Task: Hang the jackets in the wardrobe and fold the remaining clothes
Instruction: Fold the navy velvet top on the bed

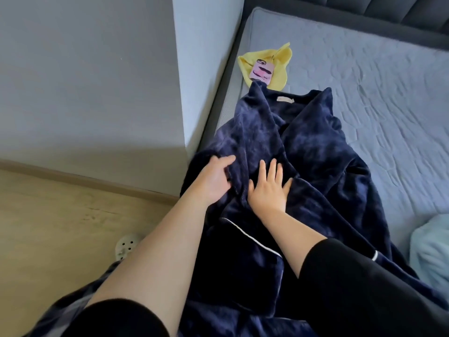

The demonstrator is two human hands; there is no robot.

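A dark navy fleece robe (315,147) with thin white piping lies lengthwise on the bed, collar toward the far end and its near part hanging over the bed's edge. My left hand (215,177) grips a fold of the robe's left front panel, fingers tucked into the fabric. To its right, my right hand (268,188) lies flat on the robe with fingers spread and straight, pressing the cloth down.
The bed (388,93) has a grey quilted cover and a dark padded headboard. A yellow cloth (279,66) with a phone (262,71) on it lies beyond the collar. A pale blue garment (431,251) sits at the right edge. A wall corner stands left of the bed, with wooden floor below.
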